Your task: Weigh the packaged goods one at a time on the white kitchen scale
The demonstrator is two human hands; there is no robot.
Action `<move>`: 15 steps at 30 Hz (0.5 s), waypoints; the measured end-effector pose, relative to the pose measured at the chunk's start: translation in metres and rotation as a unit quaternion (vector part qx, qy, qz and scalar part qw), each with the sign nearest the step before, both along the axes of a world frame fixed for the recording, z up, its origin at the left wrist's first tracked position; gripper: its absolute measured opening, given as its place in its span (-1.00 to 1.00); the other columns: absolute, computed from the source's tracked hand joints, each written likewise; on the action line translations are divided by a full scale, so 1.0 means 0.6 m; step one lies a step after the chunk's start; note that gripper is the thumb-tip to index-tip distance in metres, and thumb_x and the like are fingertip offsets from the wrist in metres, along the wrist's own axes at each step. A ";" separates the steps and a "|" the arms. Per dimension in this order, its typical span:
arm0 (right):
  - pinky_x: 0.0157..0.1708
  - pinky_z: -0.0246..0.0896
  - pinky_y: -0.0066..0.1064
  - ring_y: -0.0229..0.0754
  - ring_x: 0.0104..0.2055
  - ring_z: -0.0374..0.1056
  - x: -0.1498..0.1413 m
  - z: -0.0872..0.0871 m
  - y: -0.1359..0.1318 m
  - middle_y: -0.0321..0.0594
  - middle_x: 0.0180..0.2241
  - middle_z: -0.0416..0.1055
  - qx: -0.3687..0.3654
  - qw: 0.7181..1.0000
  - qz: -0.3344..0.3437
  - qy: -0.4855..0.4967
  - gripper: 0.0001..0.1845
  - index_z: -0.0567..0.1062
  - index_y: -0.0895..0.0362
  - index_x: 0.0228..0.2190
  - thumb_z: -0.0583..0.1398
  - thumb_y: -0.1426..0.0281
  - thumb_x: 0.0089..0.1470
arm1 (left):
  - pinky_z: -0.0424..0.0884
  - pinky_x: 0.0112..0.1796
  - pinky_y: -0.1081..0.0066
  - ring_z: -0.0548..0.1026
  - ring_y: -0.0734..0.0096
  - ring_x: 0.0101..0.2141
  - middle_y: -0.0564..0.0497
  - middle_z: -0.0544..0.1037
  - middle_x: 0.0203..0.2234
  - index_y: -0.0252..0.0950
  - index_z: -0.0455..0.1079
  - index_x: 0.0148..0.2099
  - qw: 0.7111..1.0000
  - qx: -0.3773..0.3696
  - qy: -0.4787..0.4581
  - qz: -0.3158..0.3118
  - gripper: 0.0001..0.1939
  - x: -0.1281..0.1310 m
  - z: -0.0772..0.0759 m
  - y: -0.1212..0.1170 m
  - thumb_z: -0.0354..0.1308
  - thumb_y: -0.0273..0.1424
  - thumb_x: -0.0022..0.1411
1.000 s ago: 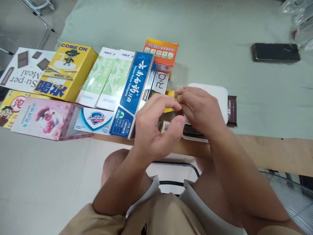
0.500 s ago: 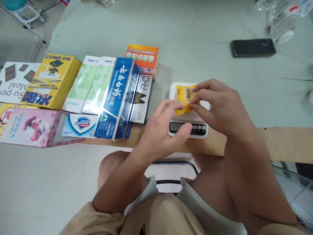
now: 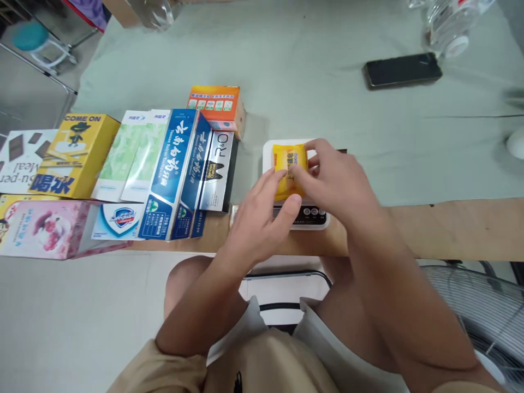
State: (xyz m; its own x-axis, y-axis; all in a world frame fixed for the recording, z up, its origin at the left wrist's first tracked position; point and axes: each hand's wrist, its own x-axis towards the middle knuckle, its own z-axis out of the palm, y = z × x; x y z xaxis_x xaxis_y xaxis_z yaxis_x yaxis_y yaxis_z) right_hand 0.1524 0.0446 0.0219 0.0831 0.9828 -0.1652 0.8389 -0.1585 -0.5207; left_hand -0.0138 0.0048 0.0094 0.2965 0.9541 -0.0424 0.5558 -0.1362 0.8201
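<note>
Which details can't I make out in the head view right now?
In the head view:
Any reading on the white rectangular plastic scale: the left hand covers much of its display.
Part of the print on the shiny yellow packet: covered by the right hand.
The dark thing: all but a sliver is behind the right hand.
The clear plastic bottle: cut off by the top edge.

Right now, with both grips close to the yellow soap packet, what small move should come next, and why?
I'd probably lift the right grip clear of the yellow soap packet: the thumb overlaps it, it appears to rest on the white digital scale, and contact could disturb any reading.
</note>
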 end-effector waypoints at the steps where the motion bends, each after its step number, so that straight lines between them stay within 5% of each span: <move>1: -0.09 0.45 0.05 0.18 -0.10 0.57 -0.006 -0.004 -0.001 -0.01 -0.11 0.63 0.008 1.000 0.009 0.005 -0.51 0.46 0.10 0.13 0.20 0.23 0.20 | 0.37 0.32 -0.10 0.43 -0.03 0.33 -0.25 0.44 0.34 -0.28 0.33 0.35 1.000 0.007 -0.013 -0.007 -0.39 0.001 -0.003 0.000 -0.02 -0.04 0.45; 5: 0.02 0.46 -0.06 0.08 0.09 0.50 -0.012 -0.008 -0.008 -0.01 0.13 0.52 0.120 0.990 0.009 0.073 -0.45 0.38 0.06 0.19 0.15 0.44 0.16 | 0.28 0.40 -0.04 0.29 -0.01 0.44 -0.25 0.30 0.45 -0.23 0.23 0.42 0.995 0.040 -0.080 -0.048 -0.31 0.004 -0.012 -0.005 -0.03 0.06 0.45; 9: 0.00 0.48 -0.11 0.03 0.13 0.48 0.034 -0.005 -0.002 -0.06 0.18 0.48 0.182 0.972 -0.020 0.145 -0.43 0.36 -0.02 0.16 0.16 0.47 0.11 | 0.20 0.43 -0.08 0.12 -0.02 0.51 -0.20 0.16 0.52 -0.14 0.20 0.44 0.991 0.071 -0.089 -0.073 -0.30 0.002 -0.009 -0.007 -0.06 0.13 0.44; 13: -0.05 0.50 -0.03 0.07 0.11 0.48 0.113 -0.034 0.008 -0.02 0.18 0.46 0.189 0.962 -0.144 0.137 -0.42 0.37 0.00 0.12 0.19 0.48 0.03 | 0.27 0.40 -0.05 0.29 0.01 0.43 -0.19 0.35 0.42 -0.12 0.30 0.34 0.994 0.092 -0.050 -0.019 -0.39 -0.011 -0.001 0.001 -0.08 0.10 0.47; 15: -0.09 0.52 -0.01 0.06 0.07 0.50 0.142 -0.058 0.008 -0.07 0.15 0.47 0.166 0.964 -0.154 0.142 -0.42 0.38 -0.02 0.10 0.19 0.48 0.01 | 0.31 0.38 -0.02 0.36 0.03 0.38 -0.17 0.44 0.33 -0.11 0.35 0.28 0.994 0.104 -0.038 -0.003 -0.44 -0.019 0.000 0.007 -0.06 0.09 0.47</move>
State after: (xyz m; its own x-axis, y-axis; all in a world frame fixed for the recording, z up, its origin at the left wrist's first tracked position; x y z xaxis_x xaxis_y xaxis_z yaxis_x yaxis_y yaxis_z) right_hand 0.2379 0.0493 -0.0130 0.3776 0.9211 0.0948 0.5952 -0.1630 -0.7869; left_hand -0.0252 0.0090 0.0095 0.2969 0.9383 0.1773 0.4925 -0.3096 0.8134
